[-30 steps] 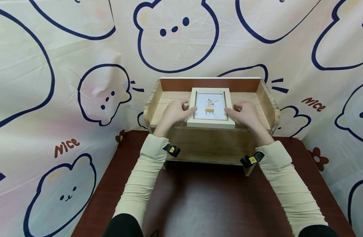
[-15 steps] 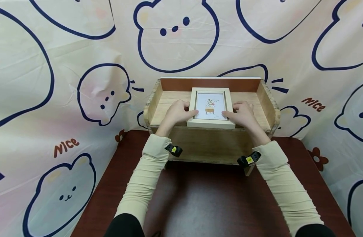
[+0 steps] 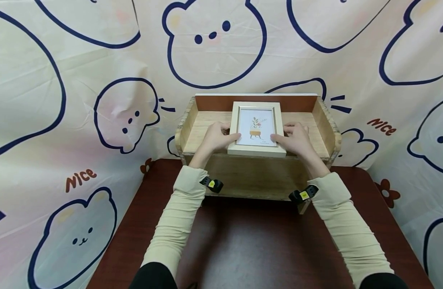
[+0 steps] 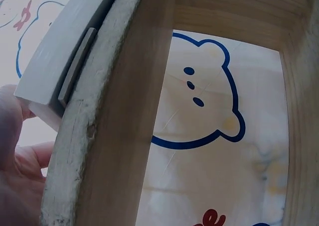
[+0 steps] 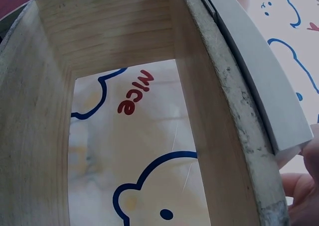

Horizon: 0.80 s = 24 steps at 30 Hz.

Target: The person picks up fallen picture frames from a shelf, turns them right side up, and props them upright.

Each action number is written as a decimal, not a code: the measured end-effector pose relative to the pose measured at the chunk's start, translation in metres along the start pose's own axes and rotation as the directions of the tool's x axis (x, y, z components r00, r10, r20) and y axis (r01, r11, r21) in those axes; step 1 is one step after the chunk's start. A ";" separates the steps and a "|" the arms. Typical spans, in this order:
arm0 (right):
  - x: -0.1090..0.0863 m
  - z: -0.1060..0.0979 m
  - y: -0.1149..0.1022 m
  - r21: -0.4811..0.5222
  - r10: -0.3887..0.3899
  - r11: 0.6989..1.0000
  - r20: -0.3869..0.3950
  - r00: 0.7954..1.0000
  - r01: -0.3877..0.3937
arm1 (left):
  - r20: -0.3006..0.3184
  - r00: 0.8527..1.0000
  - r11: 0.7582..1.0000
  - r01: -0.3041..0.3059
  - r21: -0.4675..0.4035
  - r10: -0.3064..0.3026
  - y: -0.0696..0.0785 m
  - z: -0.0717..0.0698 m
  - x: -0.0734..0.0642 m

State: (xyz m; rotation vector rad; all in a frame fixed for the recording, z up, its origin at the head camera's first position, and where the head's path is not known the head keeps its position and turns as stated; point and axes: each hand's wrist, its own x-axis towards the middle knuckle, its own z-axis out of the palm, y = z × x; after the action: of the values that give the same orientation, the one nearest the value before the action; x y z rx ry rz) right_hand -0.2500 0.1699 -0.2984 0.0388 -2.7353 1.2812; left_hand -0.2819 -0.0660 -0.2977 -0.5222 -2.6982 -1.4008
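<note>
A cream photo frame [image 3: 257, 151] with a potted-plant picture lies over the front of the wooden shelf's [image 3: 315, 132] upper board, its far edge tipped up a little. My left hand [image 3: 217, 137] holds its left side, thumb on the front border and fingers at the edge. On the opposite side my right hand [image 3: 296, 139] grips likewise, its thumb reaching over the border onto the picture. Both wrist views show the frame's pale lower edge [image 4: 55, 52] right at the worn front edge of the shelf board. Most fingers are hidden in the head view.
The shelf has raised side walls, a brown back strip [image 3: 214, 103] and a lower compartment [image 3: 257, 176]. It stands on a dark red-brown table [image 3: 250, 245]. A cloth [image 3: 98, 60] printed with bears hangs behind and at both sides.
Both hands have closed in on the photo frame's sides, the right thumb sliding further onto the picture. Since half a second ago the frame's far edge has risen slightly.
</note>
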 end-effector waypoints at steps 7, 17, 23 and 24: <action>-0.002 -0.002 0.002 0.136 -0.012 0.991 0.012 1.000 0.010 | 0.006 1.000 0.991 0.005 -0.135 -0.004 -0.003 -0.001 -0.002; -0.003 -0.003 0.001 0.278 0.037 0.959 0.043 0.998 -0.047 | -0.021 0.999 0.976 -0.051 -0.211 0.048 -0.003 -0.003 -0.005; -0.005 -0.003 0.002 0.330 0.000 0.944 -0.007 1.000 0.002 | -0.022 0.995 0.971 -0.103 -0.214 0.100 -0.004 -0.003 -0.005; -0.005 -0.002 0.002 0.333 -0.006 0.943 -0.016 1.000 0.012 | -0.025 0.994 0.969 -0.113 -0.220 0.110 -0.005 -0.003 -0.005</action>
State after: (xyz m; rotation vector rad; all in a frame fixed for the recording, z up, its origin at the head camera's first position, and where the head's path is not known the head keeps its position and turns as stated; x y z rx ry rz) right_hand -0.2448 0.1726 -0.2989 0.0719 -2.4692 1.7191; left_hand -0.2792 -0.0719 -0.3007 -0.6656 -2.4732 -1.6761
